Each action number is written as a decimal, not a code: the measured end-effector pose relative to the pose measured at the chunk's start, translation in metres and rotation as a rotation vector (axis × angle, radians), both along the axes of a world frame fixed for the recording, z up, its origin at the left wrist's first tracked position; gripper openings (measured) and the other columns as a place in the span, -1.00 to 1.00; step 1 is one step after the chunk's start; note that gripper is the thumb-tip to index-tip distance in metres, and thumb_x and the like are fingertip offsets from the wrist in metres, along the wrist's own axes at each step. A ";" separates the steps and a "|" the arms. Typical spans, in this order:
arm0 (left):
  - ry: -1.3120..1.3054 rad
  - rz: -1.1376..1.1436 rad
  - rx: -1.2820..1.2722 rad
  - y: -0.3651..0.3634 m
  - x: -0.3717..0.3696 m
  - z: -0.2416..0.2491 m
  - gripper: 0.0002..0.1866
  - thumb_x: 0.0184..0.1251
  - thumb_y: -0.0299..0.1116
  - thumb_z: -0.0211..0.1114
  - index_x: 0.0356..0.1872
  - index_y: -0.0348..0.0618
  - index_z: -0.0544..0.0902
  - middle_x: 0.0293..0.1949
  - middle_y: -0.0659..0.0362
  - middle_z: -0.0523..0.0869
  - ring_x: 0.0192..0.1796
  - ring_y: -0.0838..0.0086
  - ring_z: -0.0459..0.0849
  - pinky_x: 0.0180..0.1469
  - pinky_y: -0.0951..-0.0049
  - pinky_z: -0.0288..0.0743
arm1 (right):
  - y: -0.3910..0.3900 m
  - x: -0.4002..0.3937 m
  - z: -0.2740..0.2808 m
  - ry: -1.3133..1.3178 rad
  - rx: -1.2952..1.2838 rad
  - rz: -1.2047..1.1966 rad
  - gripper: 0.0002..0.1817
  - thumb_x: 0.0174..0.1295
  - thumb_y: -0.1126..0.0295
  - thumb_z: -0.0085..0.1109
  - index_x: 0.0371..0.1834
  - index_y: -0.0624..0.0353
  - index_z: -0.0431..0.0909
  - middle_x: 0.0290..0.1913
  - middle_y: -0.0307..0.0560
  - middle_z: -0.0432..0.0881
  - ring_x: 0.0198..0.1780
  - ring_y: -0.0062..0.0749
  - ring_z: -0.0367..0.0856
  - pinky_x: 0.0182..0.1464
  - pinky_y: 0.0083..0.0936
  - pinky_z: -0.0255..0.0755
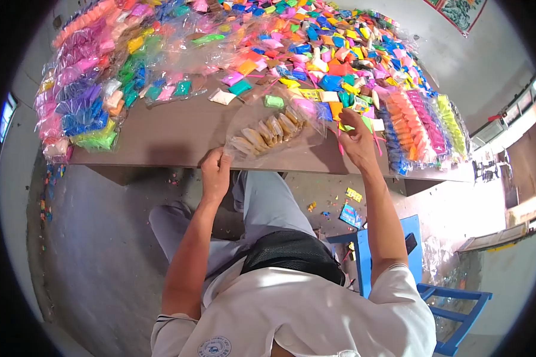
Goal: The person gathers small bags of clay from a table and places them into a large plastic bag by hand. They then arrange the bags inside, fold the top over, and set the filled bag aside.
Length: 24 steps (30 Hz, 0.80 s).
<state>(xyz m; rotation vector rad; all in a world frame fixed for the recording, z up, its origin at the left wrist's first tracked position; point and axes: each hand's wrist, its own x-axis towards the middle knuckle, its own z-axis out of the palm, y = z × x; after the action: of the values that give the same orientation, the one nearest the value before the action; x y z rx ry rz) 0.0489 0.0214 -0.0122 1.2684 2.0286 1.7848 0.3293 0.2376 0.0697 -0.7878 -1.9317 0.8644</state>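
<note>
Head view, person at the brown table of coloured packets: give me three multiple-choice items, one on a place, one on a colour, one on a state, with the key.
1. Where does the clear plastic bag of tan packets lie?
A. on the floor
B. on the brown table near its front edge
C. on the blue chair

2. What colour is the wooden chair beside the person?
A. blue
B. red
C. white

3. What is the left hand doing?
A. hanging free at the person's side
B. resting flat on the lap
C. pinching the near end of the bag at the table's edge

Key: 1 B, the bag lies on the tabletop between both hands. 2 A, its frame and seat are blue. 3 C, its grip closes on the bag's end, while the right hand reaches among the loose packets.
</note>
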 end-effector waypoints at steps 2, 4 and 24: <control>-0.003 0.003 -0.033 -0.001 -0.006 -0.001 -0.78 0.40 -0.36 0.19 -0.22 -0.37 0.63 -0.42 0.06 0.62 -0.33 0.42 0.53 -0.20 0.39 0.43 | 0.009 -0.001 -0.008 -0.120 -0.133 0.128 -0.14 -0.03 0.57 0.19 0.49 0.17 0.21 0.35 0.13 0.45 0.39 -0.21 0.41 0.31 -0.35 0.32; -0.033 -0.007 -0.035 -0.003 -0.006 0.000 -0.77 0.42 -0.35 0.19 -0.30 -0.38 0.61 -0.50 0.12 0.56 -0.39 0.52 0.45 -0.28 0.41 0.38 | 0.011 -0.010 -0.016 -0.153 -0.154 0.218 -0.06 -0.05 0.57 0.23 0.54 0.15 0.13 0.41 0.13 0.38 0.44 -0.17 0.34 0.41 -0.31 0.24; -0.400 0.030 -0.201 -0.040 -0.042 0.010 -0.74 0.52 -0.26 0.16 -0.15 -0.27 0.65 -0.28 0.34 0.62 -0.24 0.71 0.46 -0.14 0.63 0.32 | 0.040 -0.082 -0.028 -0.125 -0.541 0.525 -0.32 0.04 0.45 0.51 0.29 0.21 0.46 0.12 -0.22 0.59 0.12 -0.48 0.55 0.21 -0.48 0.43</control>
<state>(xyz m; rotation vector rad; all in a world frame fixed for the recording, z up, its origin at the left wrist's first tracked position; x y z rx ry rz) 0.0074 -0.0184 -0.0026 0.7571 1.9407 1.6359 0.2476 0.2774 0.0421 -0.6457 -2.0742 1.7415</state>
